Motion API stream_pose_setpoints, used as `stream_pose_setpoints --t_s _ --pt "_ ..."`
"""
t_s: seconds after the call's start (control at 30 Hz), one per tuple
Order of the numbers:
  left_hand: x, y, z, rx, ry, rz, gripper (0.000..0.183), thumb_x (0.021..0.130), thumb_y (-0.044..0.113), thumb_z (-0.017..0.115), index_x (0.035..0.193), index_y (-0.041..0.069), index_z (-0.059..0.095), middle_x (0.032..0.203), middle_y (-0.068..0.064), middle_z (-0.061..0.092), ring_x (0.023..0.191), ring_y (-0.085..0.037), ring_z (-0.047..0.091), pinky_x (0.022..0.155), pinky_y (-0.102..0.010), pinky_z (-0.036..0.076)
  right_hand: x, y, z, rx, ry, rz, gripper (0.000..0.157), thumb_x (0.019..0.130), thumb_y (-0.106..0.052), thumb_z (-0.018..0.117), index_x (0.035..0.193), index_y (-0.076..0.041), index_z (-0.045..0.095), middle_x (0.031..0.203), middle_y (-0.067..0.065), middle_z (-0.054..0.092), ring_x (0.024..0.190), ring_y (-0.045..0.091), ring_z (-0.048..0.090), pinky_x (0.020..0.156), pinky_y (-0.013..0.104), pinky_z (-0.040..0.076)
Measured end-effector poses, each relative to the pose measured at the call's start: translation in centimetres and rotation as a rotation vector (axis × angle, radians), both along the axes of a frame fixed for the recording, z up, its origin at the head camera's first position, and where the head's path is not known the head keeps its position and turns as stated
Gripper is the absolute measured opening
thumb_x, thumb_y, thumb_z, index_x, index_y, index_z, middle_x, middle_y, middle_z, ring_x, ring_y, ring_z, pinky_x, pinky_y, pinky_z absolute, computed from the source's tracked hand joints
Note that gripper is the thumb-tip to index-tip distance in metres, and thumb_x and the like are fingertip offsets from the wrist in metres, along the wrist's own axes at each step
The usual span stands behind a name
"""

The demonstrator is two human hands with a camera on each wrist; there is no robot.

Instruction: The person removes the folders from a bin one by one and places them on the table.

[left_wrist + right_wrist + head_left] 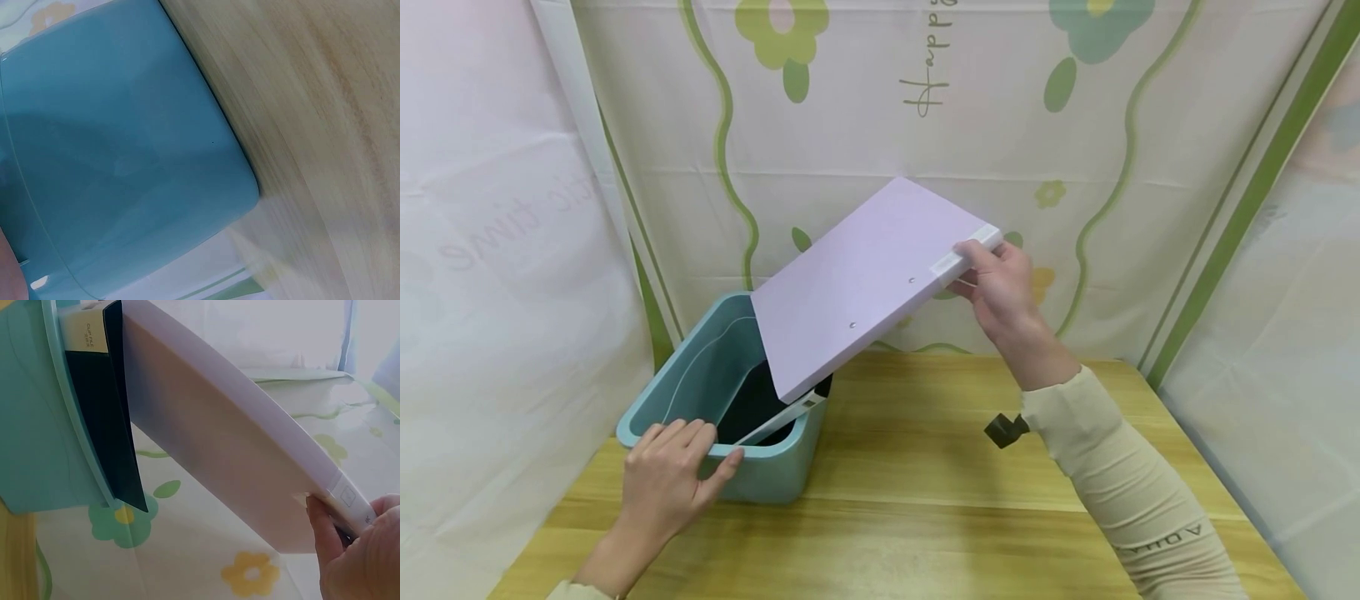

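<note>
My right hand pinches a light purple file folder by its labelled spine, thumb on top and fingers beneath. The folder slants down to the left, its lower end above the bin's right side. Inside the teal bin stands a black file folder with a pale spine label, leaning and poking above the rim. The purple folder's lower end is close to it; whether they touch, I cannot tell. My left hand grips the bin's near rim, fingers over the edge. Only a sliver of that hand enters the left wrist view.
The bin stands on the left of a wooden table. Behind hangs a flower-printed curtain, with pale cloth at both sides. A small black object shows at my right sleeve's cuff.
</note>
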State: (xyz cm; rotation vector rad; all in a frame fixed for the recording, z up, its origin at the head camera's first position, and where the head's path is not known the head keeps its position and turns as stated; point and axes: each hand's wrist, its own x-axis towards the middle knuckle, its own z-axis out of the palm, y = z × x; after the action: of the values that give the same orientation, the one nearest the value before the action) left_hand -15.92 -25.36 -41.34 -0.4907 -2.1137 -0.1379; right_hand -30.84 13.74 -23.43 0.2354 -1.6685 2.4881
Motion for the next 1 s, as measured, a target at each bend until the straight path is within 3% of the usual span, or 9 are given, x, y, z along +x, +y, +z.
stream_pose_setpoints --t_s 0.67,1.0 --pt "0.2 0.0 0.1 -0.003 0.003 0.000 0.059 0.102 0.061 0.037 0.069 0.013 0.046 0.062 0.004 0.043 0.056 -0.017 0.041 0.054 -0.035 0.034 -1.4 1.6 -0.1 -0.080 -0.012 -0.043 0.020 0.095 0.001 0.060 0.114 0.006 0.060 0.124 0.016 0.056 0.094 0.024 0.072 0.082 0.036 0.060" --pt "0.3 0.0 0.1 -0.008 -0.010 0.006 0.060 0.102 0.062 0.037 0.069 0.012 0.047 0.062 0.003 0.046 0.057 -0.017 0.042 0.054 -0.036 0.036 -1.9 2.6 0.2 -0.083 -0.060 -0.055 0.022 0.095 0.000 0.060 0.116 0.005 0.058 0.124 0.015 0.057 0.093 0.022 0.072 0.080 0.034 0.060"
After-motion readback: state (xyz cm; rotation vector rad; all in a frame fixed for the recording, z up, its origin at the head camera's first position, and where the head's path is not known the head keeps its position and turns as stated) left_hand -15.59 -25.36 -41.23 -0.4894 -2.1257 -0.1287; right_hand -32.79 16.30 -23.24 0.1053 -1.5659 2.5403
